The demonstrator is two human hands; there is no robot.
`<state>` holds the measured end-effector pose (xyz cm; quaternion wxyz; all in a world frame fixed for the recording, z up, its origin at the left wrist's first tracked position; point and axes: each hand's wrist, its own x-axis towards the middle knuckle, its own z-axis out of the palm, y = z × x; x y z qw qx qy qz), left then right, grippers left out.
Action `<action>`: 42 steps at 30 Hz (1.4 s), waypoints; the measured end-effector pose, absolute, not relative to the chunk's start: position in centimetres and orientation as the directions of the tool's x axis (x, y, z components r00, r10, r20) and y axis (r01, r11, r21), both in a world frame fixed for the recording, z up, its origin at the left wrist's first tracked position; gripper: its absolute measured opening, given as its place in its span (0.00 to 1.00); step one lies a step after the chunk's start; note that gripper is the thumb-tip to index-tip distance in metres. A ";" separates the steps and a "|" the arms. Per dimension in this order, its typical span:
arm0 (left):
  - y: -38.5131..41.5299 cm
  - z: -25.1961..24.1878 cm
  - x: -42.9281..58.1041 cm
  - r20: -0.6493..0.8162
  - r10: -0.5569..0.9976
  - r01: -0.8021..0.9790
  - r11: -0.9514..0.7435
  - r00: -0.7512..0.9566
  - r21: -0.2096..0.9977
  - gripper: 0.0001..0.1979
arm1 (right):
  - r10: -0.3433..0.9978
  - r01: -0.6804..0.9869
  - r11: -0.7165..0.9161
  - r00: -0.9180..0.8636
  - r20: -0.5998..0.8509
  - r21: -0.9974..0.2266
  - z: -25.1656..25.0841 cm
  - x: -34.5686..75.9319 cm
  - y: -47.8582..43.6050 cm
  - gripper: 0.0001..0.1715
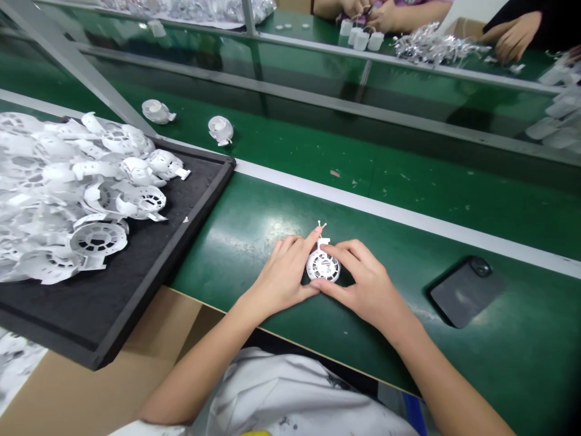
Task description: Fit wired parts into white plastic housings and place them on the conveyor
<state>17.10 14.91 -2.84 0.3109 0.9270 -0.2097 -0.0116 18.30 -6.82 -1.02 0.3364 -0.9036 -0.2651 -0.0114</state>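
On the green table before me lies a round white plastic housing point(323, 266) with a slotted face and a short tab at its far side. Two thin white wire ends point(322, 224) stick out beyond the tab. My left hand point(287, 269) closes on the housing's left side, its index finger reaching along the tab to the wires. From the right, my right hand point(361, 275) grips the rim, thumb at the near edge and index finger near the tab. Whatever sits under the fingers is hidden.
A black tray point(200, 206) heaped with white plastic housings point(100, 239) stands at left. A dark phone point(462, 292) lies at right. Two white parts point(221, 130) rest beyond the white strip. Across the metal rail, other people's hands point(517, 37) are near wires point(438, 45) and white cups.
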 end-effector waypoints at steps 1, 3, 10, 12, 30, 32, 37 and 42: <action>14.9 -2.8 17.1 0.112 -0.397 -0.385 -0.720 0.911 0.577 0.54 | 0.467 0.483 -0.635 0.862 0.197 -0.603 -1.1 18.3 -6.8 0.32; 14.9 -2.8 17.0 0.106 -0.398 -0.383 -0.726 0.911 0.571 0.54 | 0.469 0.469 -0.642 0.866 0.174 -0.607 -1.2 18.4 -6.8 0.33; 14.6 -2.7 17.0 0.097 -0.412 -0.393 -0.734 0.906 0.553 0.55 | 0.492 0.458 -0.733 0.867 0.073 -0.504 -1.1 18.8 -6.6 0.32; 15.2 -2.3 17.0 0.103 -0.420 -0.394 -0.698 0.902 0.598 0.54 | 0.496 0.467 -0.750 0.865 0.068 -0.469 -1.2 18.7 -6.3 0.32; 13.1 2.5 16.7 -0.206 -0.323 0.241 0.073 0.924 0.968 0.23 | 0.371 0.644 -0.459 0.765 0.526 -0.612 -0.7 17.3 -7.6 0.34; 12.8 2.3 16.6 -0.166 -0.283 0.205 0.112 0.945 0.972 0.23 | 0.311 0.554 -0.373 0.830 0.462 -0.744 -0.7 17.3 -7.8 0.34; 12.3 1.5 16.4 -0.108 -0.261 0.162 0.192 0.959 0.968 0.24 | 0.299 0.163 -0.223 0.950 0.092 -0.961 -0.3 17.3 -7.7 0.32; 11.3 1.0 16.4 -0.070 -0.219 0.104 0.148 0.973 0.984 0.24 | 0.298 0.110 -0.170 0.953 0.055 -0.979 0.2 16.8 -7.2 0.29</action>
